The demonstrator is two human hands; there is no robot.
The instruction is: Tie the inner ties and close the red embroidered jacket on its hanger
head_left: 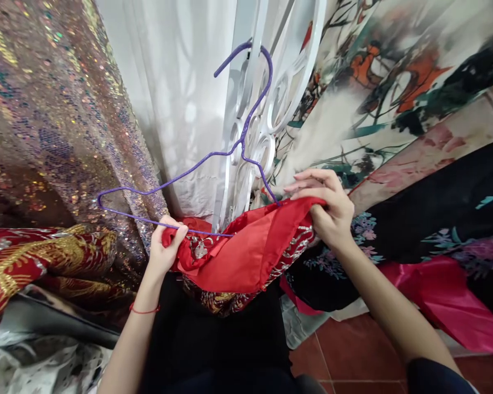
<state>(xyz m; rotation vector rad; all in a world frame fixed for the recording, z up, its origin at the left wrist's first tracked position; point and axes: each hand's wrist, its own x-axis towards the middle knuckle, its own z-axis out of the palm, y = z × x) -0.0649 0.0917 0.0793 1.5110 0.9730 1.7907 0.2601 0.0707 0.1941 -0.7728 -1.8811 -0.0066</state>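
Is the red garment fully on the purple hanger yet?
Partly: the purple hanger has its right end inside the red garment; its left end is bare.

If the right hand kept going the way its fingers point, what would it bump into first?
The right hand points left, holding the red garment. Going straight on, it would probably meet the purple hanger wire first, then the white metal grille; depth is hard to judge.

I count one purple hanger (213, 164), one red garment (246, 249) and two hands on it, left hand (164, 249) and right hand (326, 205). One white grille (271, 98). One sequinned fabric (53, 120) (left side). One red wrist string (143, 311).
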